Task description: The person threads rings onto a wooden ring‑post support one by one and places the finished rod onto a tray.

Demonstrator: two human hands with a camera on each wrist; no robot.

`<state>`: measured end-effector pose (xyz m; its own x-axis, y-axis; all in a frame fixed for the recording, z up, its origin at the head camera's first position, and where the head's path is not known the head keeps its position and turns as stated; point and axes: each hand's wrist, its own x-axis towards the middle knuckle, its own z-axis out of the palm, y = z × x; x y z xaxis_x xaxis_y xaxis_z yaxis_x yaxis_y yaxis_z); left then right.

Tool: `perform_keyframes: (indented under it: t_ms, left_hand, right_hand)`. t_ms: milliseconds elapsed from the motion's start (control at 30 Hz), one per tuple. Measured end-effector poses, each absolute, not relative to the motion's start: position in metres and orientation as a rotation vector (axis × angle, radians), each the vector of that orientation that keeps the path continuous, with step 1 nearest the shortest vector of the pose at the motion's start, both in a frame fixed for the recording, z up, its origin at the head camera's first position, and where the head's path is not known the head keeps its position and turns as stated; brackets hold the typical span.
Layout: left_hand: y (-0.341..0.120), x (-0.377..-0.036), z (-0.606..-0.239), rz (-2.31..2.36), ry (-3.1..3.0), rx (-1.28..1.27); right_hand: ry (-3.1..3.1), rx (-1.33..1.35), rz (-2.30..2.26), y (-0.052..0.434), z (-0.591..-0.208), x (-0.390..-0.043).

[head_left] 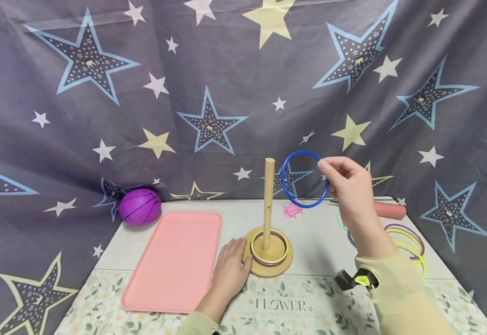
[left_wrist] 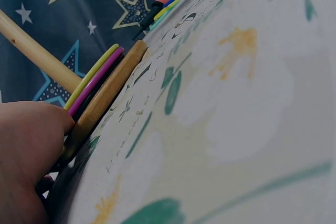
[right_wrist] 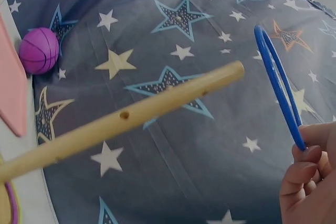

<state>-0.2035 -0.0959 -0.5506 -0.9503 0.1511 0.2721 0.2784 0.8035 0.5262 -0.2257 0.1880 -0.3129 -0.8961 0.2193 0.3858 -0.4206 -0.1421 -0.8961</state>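
Note:
My right hand (head_left: 350, 190) pinches a blue ring (head_left: 283, 179) at its right edge, holding it upright in the air. The ring hangs to the right of a wooden post (head_left: 269, 195), apart from it. The post stands on a round wooden base (head_left: 264, 271), where a yellow ring (head_left: 288, 245) and a purple ring (head_left: 268, 264) lie stacked around its foot. My left hand (head_left: 230, 265) rests against the left edge of the base, fingers extended. In the left wrist view, the thumb (left_wrist: 37, 129) touches the base beside the rings; the other fingers are hidden there.
A pink tray (head_left: 172, 260) lies left of the base, with a purple ball (head_left: 140, 207) behind it. At right, several loose rings (head_left: 423, 244) lie partly behind my right arm, near a red cylinder (head_left: 390, 210). A small pink object (head_left: 292, 211) sits behind the base.

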Motion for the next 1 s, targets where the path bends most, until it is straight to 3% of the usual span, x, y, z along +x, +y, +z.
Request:
perform_keyframes:
  t_ms: [433,1000]
  left_hand:
    - [-0.095,-0.203,-0.553,-0.861,-2.773,-0.348]
    - [-0.097,-0.204,-0.553,-0.851,-2.764,-0.346]
  right_hand:
    - [-1.765,0.275,2.099,0.151,-0.315,-0.242]
    - [-1.869,0.171,2.092,0.138,-0.352,-0.255]
